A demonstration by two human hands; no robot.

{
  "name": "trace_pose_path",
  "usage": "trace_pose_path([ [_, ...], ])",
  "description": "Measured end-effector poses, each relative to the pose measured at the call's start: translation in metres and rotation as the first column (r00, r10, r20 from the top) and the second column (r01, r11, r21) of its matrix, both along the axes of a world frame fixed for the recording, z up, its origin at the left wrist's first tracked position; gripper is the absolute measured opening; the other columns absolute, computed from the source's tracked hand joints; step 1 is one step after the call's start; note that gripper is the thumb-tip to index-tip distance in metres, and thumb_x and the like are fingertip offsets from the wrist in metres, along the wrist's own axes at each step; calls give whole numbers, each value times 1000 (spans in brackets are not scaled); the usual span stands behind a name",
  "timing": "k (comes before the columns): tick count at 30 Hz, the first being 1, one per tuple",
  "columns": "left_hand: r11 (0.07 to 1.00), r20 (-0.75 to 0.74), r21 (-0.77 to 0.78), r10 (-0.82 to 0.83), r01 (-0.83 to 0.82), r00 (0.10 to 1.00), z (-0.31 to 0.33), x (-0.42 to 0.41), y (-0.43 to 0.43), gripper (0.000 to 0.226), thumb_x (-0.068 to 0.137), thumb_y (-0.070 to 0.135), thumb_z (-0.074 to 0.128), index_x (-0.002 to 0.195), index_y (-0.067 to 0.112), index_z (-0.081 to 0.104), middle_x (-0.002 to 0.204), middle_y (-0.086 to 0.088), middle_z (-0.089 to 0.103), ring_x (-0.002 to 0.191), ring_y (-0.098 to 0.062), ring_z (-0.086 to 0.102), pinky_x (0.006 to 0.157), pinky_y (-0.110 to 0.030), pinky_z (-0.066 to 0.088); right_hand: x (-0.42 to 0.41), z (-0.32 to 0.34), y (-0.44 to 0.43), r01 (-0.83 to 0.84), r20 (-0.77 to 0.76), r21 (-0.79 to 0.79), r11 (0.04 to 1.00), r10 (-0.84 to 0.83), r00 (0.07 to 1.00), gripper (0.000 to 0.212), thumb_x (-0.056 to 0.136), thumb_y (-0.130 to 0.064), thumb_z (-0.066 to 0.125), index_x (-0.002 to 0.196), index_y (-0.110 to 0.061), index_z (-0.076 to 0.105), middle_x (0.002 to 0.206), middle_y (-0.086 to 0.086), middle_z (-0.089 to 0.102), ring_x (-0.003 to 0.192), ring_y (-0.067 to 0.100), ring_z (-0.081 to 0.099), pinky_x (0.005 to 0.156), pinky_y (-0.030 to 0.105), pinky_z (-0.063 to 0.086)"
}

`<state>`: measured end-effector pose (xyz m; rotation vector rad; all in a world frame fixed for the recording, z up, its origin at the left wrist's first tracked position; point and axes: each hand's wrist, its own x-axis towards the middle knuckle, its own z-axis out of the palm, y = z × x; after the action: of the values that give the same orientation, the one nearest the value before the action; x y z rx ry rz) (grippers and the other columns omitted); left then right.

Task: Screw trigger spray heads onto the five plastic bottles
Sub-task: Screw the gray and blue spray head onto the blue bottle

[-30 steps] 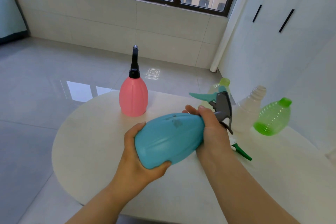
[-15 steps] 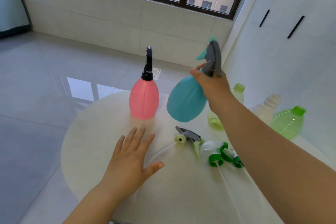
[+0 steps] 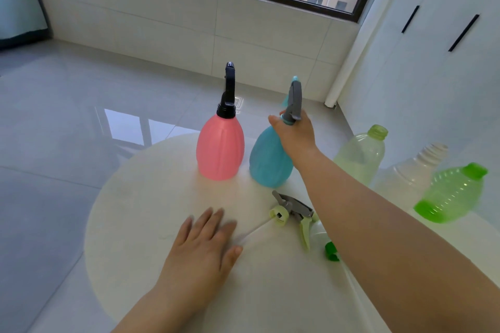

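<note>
I see the teal bottle (image 3: 269, 162) upright on the round white table (image 3: 140, 197), just beside the pink bottle (image 3: 219, 147) (both already wear trigger heads); my right hand (image 3: 295, 135) is closed around the teal bottle's neck under its grey head (image 3: 293, 98); my left hand (image 3: 203, 249) lies flat, fingers spread, holding nothing; a loose pale-green trigger head (image 3: 293, 212) lies near the forearm; three headless bottles, pale yellow-green (image 3: 361, 157), clear (image 3: 411, 176) and bright green (image 3: 454, 192), sit to the right; I read no lettering anywhere.
</note>
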<state>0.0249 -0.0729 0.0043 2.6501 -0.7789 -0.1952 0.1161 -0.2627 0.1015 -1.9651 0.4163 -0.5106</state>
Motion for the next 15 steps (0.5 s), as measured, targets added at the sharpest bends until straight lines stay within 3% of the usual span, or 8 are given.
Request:
trace_pose_path([
  [5, 1000, -2, 9, -6, 6, 1000, -1, 2, 0, 49, 92, 48, 15, 139, 36, 11, 155, 9, -4, 140, -6, -12, 112, -29, -12, 1, -7, -3, -13, -13, 8, 1000, 13, 1000, 28, 81, -29, 59, 96, -19, 37, 76, -9, 43, 78, 15, 47, 59, 22, 36],
  [7, 1000, 0, 16, -5, 5, 1000, -1, 1, 0, 48, 92, 48, 15, 139, 36, 11, 154, 9, -5, 140, -6, -12, 112, -29, -13, -1, -9, -4, -19, -33, 29, 999, 20, 999, 35, 80, -31, 61, 101, -20, 37, 81, -9, 45, 86, 19, 51, 71, 28, 42],
  [10, 1000, 23, 11, 1, -1, 1000, -1, 1, -2, 46, 93, 44, 16, 138, 37, 11, 154, 10, -5, 140, -5, -12, 111, -27, -13, -5, -10, -6, -19, -106, -2, 1000, 19, 994, 59, 76, -37, 64, 122, -17, 33, 108, 1, 52, 109, 28, 52, 99, 46, 40],
  [13, 1000, 28, -18, -3, 3, 1000, 0, 0, 0, 45, 94, 41, 17, 138, 36, 14, 154, 11, -2, 140, -5, -9, 111, -25, -12, -12, -3, -15, -47, -201, -48, 998, 36, 979, 82, 72, -43, 66, 136, -19, 19, 132, 6, 46, 121, 29, 45, 106, 51, 31],
  [15, 999, 23, -50, -4, 5, 1000, 1, 0, 2, 44, 94, 40, 18, 137, 35, 19, 154, 12, 4, 140, -4, -5, 112, -24, -9, -23, 1, -21, -56, -272, -83, 995, 31, 962, 85, 72, -43, 66, 138, -20, 17, 139, 7, 40, 125, 28, 41, 107, 50, 30],
])
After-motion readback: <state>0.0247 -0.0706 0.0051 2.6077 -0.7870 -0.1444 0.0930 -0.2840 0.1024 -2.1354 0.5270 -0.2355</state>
